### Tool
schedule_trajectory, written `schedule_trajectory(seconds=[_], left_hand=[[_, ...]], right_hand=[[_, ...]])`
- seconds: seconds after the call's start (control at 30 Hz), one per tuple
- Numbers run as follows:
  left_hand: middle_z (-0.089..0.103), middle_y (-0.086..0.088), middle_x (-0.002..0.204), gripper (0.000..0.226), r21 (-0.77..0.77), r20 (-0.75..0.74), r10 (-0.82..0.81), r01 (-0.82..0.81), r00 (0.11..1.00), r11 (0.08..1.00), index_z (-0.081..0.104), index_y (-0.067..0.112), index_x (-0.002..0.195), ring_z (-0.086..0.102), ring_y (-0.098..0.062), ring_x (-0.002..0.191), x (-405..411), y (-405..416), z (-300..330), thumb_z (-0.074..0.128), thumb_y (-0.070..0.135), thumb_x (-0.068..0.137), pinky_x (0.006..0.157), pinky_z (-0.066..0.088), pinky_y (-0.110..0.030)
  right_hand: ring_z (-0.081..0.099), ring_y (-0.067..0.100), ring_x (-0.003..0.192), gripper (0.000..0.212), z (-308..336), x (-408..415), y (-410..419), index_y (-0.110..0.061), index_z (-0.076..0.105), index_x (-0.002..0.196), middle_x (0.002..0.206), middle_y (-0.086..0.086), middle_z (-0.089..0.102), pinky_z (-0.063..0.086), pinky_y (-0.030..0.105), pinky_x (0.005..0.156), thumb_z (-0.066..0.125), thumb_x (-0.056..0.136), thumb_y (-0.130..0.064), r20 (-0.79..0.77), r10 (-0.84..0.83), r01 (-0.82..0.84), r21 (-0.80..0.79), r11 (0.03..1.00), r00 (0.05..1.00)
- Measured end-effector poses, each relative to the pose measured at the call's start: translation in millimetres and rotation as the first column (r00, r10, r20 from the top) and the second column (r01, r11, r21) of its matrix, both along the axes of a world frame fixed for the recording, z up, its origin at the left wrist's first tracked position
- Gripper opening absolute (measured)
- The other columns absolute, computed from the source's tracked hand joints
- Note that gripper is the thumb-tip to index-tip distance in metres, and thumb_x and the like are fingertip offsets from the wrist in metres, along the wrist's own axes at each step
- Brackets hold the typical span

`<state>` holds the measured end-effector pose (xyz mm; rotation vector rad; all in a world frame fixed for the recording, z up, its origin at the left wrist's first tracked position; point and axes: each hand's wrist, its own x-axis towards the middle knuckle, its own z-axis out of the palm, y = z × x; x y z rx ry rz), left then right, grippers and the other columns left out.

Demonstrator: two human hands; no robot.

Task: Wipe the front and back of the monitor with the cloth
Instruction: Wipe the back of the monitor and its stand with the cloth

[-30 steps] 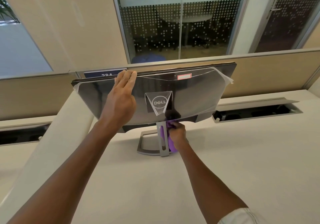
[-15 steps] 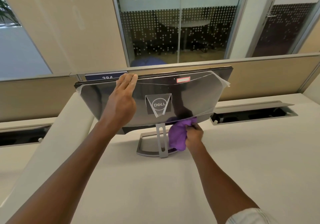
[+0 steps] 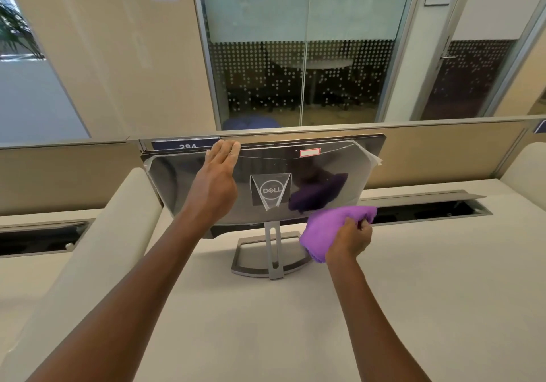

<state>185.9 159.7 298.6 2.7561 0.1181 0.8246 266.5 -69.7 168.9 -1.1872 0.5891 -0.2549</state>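
Monitor back, left hand steadying, right hand gripping cloth

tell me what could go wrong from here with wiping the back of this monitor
1. The monitor stands on a thin stand; the left hand only rests flat near its top edge, so a hard push with the cloth might tip or slide it.
2. Clear film on the back is lifting at the corners; the cloth could catch and peel it.
3. An open cable slot in the desk lies beside the right hand; a dropped cloth could fall in.
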Motion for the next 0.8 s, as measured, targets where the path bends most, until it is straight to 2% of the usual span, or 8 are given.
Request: schedule_trajectory(seconds=[0.13,0.23,0.33,0.43,0.6,0.67,0.73,0.8], left_hand=[[0.014,-0.002,0.161,0.064,0.0,-0.018,0.011,-0.011,1.0,1.0,0.02,0.013,0.153,0.005,-0.019,0.149,-2,-3,5,0.037,-0.006,0.094,0.119,0.011,-0.035],[0.013,-0.002,0.161,0.066,0.009,-0.04,0.03,-0.029,0.999,1.0,0.019,0.013,0.153,0.003,-0.018,0.149,-1,-5,10,0.037,-0.006,0.093,0.12,0.005,-0.034],[0.015,-0.002,0.161,0.07,0.016,-0.063,0.046,-0.045,0.997,0.999,0.019,0.012,0.153,0.004,-0.017,0.149,-1,-8,16,0.037,-0.009,0.088,0.118,-0.001,-0.032],[0.02,-0.003,0.159,0.072,0.05,-0.079,0.068,-0.064,0.995,0.997,0.022,0.011,0.152,0.008,-0.017,0.148,0,-8,23,0.04,-0.009,0.085,0.119,0.001,-0.034],[0.016,-0.002,0.16,0.071,0.075,-0.148,0.092,-0.082,0.985,0.994,0.019,0.013,0.153,0.005,-0.018,0.149,1,-12,27,0.041,-0.005,0.088,0.119,0.001,-0.038],[0.013,-0.001,0.161,0.072,0.077,-0.16,0.101,-0.089,0.982,0.993,0.018,0.014,0.153,0.003,-0.017,0.149,-1,-13,26,0.043,-0.005,0.088,0.121,0.003,-0.04],[0.012,0.0,0.161,0.071,0.076,-0.161,0.097,-0.086,0.982,0.993,0.017,0.015,0.153,0.002,-0.017,0.149,-2,-13,26,0.041,-0.006,0.089,0.121,0.005,-0.042],[0.011,-0.001,0.161,0.071,0.101,-0.174,0.09,-0.074,0.981,0.992,0.017,0.015,0.153,0.002,-0.017,0.149,-4,-12,28,0.039,-0.006,0.089,0.121,0.005,-0.042]], right_hand=[[0.055,0.024,0.115,0.05,60,1,17,-0.014,0.048,0.136,0.131,0.005,0.055,0.044,0.037,0.103,0.062,0.088,-0.017,0.212,0.072,-0.031,-0.19,0.981,0.975],[0.051,0.02,0.116,0.054,87,2,48,-0.01,0.049,0.129,0.129,0.008,0.052,0.034,0.01,0.094,0.069,0.079,-0.003,0.317,0.214,-0.029,-0.5,0.866,0.924],[0.045,0.021,0.115,0.052,94,-2,72,-0.004,0.049,0.126,0.126,0.014,0.045,0.027,-0.005,0.085,0.067,0.078,0.005,0.392,0.301,0.031,-0.65,0.759,0.869],[0.044,0.02,0.114,0.05,95,-4,84,-0.008,0.051,0.127,0.126,0.013,0.044,0.034,0.0,0.079,0.064,0.081,0.004,0.449,0.45,0.076,-0.768,0.636,0.772],[0.047,0.025,0.116,0.047,80,0,72,-0.015,0.05,0.132,0.131,0.01,0.044,0.055,0.021,0.077,0.063,0.088,-0.004,0.351,0.705,0.097,-0.922,0.374,0.617],[0.048,0.025,0.114,0.046,77,3,58,-0.014,0.05,0.131,0.13,0.011,0.042,0.06,0.03,0.076,0.061,0.088,-0.002,0.36,0.692,0.093,-0.915,0.393,0.626],[0.047,0.024,0.112,0.044,83,9,45,-0.012,0.051,0.127,0.127,0.013,0.042,0.058,0.029,0.077,0.057,0.086,0.003,0.41,0.597,0.109,-0.874,0.474,0.69],[0.045,0.024,0.114,0.045,97,13,37,-0.013,0.051,0.125,0.127,0.013,0.043,0.052,0.026,0.084,0.058,0.084,0.003,0.449,0.485,0.187,-0.848,0.495,0.75]])
